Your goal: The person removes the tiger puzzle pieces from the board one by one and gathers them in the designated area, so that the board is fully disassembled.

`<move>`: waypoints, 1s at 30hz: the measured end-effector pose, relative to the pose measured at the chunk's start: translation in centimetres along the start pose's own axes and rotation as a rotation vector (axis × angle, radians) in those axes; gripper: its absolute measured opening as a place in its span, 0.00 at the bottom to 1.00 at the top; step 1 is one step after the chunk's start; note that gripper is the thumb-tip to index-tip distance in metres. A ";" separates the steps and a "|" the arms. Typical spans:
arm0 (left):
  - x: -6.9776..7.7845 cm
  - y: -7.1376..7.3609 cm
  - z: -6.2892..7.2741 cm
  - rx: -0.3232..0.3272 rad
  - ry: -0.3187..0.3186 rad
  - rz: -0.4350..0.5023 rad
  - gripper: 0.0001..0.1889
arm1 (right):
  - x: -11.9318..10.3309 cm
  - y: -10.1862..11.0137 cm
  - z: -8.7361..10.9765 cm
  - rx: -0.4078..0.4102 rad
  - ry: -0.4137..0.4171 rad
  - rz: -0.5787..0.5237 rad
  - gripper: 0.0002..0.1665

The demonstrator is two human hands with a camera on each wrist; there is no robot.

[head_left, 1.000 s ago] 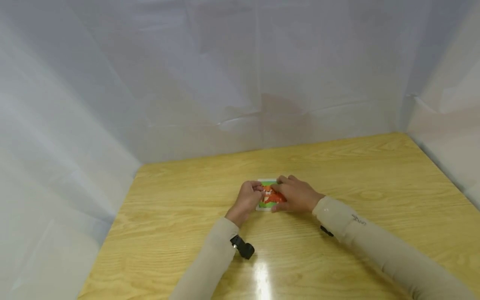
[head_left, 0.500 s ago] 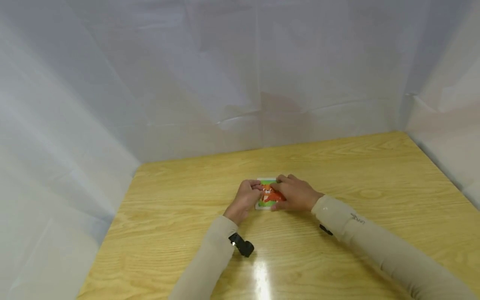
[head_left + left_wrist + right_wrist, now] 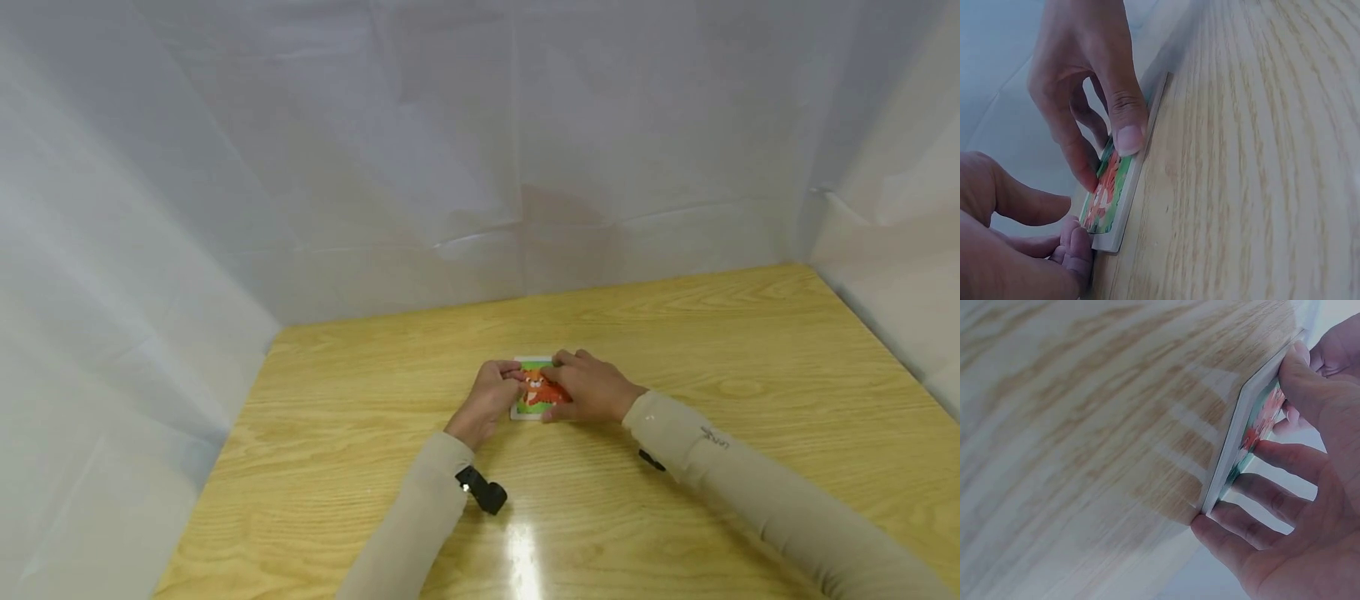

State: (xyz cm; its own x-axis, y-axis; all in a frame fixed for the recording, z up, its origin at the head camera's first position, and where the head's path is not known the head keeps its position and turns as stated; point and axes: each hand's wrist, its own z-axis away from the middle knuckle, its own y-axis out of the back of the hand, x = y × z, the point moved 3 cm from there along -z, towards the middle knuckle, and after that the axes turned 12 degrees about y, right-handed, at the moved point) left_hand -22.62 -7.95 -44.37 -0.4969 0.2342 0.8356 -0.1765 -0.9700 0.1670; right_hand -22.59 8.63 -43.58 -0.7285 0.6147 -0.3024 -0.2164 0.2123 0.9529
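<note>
A small square picture puzzle point(image 3: 533, 409) lies on the table, with an orange-red animal on green inside a raised white border. My right hand point(image 3: 596, 388) spans its right part: in the right wrist view the thumb point(image 3: 1297, 369) sits on one border, the index fingertip on the picture and other fingertips along the opposite edge. My left hand point(image 3: 491, 396) is at the left edge. In the left wrist view its bent fingertips point(image 3: 1075, 234) meet the end of the puzzle point(image 3: 1110, 240), while its thumb stands apart from them. The right hand covers part of the animal.
A wooden table point(image 3: 360, 400) carries the puzzle. White sheeting point(image 3: 397, 167) hangs behind and on both sides of it. Dark wrist devices point(image 3: 486, 492) are strapped over beige sleeves point(image 3: 712, 450). Light glares off the front of the table.
Both hands stay almost where they were around the puzzle. The whole view shifts very slightly, and the puzzle keeps its place on the table.
</note>
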 end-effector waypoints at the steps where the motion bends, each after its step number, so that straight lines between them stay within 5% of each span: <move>1: 0.0 0.0 0.0 -0.002 0.001 0.001 0.26 | 0.0 0.0 0.0 0.000 -0.001 -0.001 0.44; 30: 0.0 0.3 -0.2 -0.038 0.019 0.060 0.27 | 0.1 0.1 0.0 0.018 0.011 0.000 0.44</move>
State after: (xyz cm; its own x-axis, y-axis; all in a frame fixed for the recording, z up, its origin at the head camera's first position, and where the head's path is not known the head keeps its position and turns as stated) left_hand -22.81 -8.23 -44.43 -0.5238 0.1777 0.8331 -0.1782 -0.9792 0.0968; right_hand -22.63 8.68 -43.54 -0.7358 0.6062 -0.3018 -0.2046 0.2258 0.9524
